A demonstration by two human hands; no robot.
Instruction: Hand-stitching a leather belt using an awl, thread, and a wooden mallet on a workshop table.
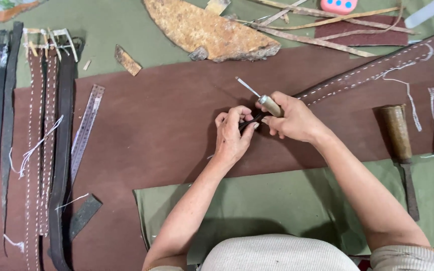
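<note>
**Working a strap end at mid-bench**

Bending in from the near edge, both forearms meet at the middle of the bench (141, 125). The left hand (232, 135) pinches the dark tip of a long stitched leather strap (372, 68), fingers (224, 119) closed on it. The right hand (292, 118) grips a wooden-handled awl (266, 102), blade pointing toward the far edge. The strap runs off to the far right corner. Finished belts (41, 150) and a steel ruler (86, 128) lie along the left edge, a pink block (338, 5) at the far edge. Brown leather and green cloth (277, 200) cover the surface.
</note>
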